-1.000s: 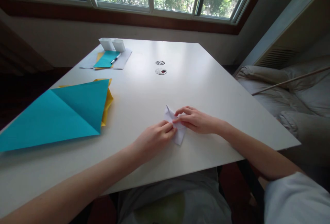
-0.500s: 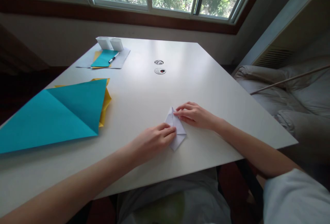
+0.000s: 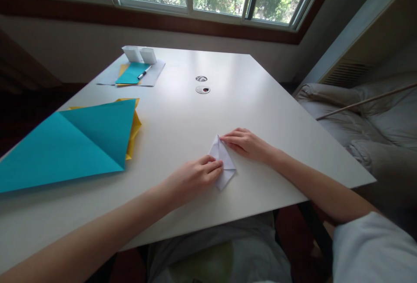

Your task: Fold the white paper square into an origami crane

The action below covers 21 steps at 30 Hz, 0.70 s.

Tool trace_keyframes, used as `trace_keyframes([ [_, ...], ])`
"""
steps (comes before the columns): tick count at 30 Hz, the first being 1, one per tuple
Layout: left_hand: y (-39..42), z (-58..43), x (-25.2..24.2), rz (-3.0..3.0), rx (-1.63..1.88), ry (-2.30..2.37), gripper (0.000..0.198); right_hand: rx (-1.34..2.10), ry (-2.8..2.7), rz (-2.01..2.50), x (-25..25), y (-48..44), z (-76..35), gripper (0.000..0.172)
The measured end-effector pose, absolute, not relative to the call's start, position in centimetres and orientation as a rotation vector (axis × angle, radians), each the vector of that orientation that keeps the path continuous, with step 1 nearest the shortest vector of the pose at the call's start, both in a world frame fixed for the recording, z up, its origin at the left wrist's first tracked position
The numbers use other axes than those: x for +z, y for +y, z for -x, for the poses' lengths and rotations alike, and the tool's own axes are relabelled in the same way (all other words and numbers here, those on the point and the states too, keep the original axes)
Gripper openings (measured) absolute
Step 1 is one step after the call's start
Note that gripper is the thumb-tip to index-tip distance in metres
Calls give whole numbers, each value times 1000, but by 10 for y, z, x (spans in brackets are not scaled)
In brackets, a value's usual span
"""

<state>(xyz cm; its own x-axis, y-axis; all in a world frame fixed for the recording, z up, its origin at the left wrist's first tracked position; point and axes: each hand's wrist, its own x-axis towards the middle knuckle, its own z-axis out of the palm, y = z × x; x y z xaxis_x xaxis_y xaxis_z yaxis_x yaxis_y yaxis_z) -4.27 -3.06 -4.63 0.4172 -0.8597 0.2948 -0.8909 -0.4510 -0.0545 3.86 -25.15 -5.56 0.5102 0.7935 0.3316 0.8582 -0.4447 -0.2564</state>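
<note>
While white paper (image 3: 227,159) is held by the left hand (image 3: 199,173) near the counter's (image 3: 182,131) front edge, its tip is touched by the right hand (image 3: 246,143), grip unclear; blue paper (image 3: 91,144) is spread at the left edge.

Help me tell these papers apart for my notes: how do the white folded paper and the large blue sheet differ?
Size: the white paper is small; the blue sheet is far larger.
Contact: the left hand rests on the white paper, with the right hand at its top; neither touches the blue sheet.
Place: the white paper lies on the tabletop; the blue sheet overlaps yellow paper.
Both show creases.
</note>
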Motion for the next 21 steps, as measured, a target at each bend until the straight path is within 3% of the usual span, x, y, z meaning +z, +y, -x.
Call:
trace_keyframes([
  [21, -32, 42, -46, -2520, 403, -1580, 22, -259, -1403, 2467, -56, -249, -36, 32],
])
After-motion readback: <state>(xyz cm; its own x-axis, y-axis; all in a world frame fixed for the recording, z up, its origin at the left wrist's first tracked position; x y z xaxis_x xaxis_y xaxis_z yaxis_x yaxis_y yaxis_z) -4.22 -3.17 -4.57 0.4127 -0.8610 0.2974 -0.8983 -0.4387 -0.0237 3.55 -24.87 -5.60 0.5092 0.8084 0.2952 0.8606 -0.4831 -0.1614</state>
